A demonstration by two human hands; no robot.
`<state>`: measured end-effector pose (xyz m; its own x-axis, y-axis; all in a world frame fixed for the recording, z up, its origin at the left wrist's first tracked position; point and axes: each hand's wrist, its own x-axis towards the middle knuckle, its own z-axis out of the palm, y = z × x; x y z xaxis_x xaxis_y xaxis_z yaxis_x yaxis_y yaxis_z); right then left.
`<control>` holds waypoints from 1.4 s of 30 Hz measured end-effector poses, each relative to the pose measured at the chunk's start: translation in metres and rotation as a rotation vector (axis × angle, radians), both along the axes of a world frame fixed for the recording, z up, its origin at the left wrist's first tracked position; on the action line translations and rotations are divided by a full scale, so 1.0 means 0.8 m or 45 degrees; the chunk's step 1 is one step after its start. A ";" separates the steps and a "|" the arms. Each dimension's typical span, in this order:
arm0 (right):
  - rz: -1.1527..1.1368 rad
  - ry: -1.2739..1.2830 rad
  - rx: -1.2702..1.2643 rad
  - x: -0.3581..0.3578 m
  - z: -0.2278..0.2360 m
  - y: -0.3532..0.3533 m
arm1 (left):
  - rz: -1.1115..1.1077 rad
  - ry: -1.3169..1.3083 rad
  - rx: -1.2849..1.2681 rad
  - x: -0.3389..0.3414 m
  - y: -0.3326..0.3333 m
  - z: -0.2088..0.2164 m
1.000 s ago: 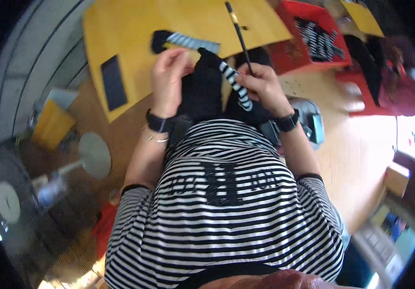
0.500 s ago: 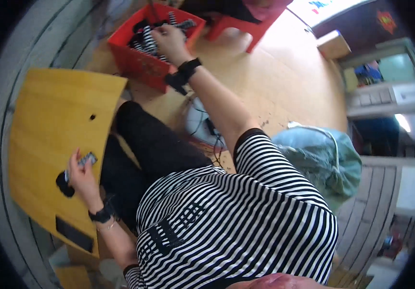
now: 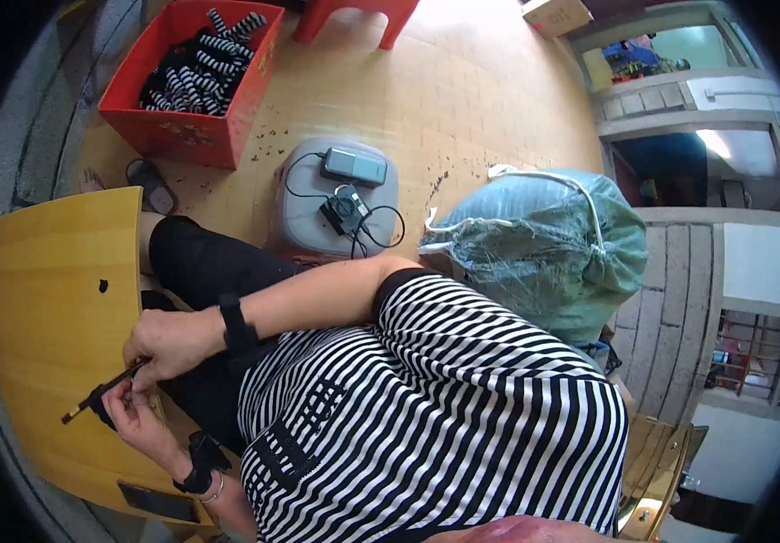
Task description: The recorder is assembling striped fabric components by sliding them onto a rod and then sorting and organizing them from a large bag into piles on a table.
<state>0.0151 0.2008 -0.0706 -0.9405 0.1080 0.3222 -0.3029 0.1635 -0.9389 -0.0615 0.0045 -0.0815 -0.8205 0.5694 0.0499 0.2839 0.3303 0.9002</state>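
Over the yellow wooden board [image 3: 42, 262], my two hands meet at a thin dark stick-like thing [image 3: 99, 395] with brownish ends. My right hand [image 3: 175, 344] comes from above, its fingers closed at the inner end of this thing. Just below, my left hand [image 3: 139, 423] pinches near its middle, palm partly up. Some black material [image 3: 100, 413] shows beside the left fingers; its shape is mostly hidden. The red bin [image 3: 236, 140] at the far left holds a heap of black-and-white striped fabric pieces [image 3: 195, 77], apart from both hands.
A grey lidded box [image 3: 295, 213] carries a power bank [image 3: 354, 166] and cables. Right of it lies a large green sack [image 3: 553, 249] with white cord. A red stool [image 3: 354, 14] stands at the back. The board has a small black spot [image 3: 103, 286] and a dark rectangle [image 3: 159, 502].
My right hand has left the red bin and come down to my left hand over the board. A dark stick-like thing now shows between them. The whole view has shifted.
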 end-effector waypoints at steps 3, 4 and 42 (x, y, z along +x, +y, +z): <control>0.010 -0.087 -0.067 -0.003 -0.001 -0.012 | 0.095 0.048 0.050 0.010 -0.006 0.010; 0.012 -0.090 -0.058 -0.004 -0.002 -0.013 | 0.097 0.046 0.059 0.010 -0.008 0.011; 0.049 0.114 0.162 0.002 0.011 -0.054 | 0.432 -0.311 0.297 0.066 -0.021 0.027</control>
<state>0.0164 0.1574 -0.0615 -0.9100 0.0250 0.4138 -0.3929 0.2663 -0.8802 -0.0090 -0.0119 -0.0598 -0.9619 0.2636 -0.0726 -0.0338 0.1488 0.9883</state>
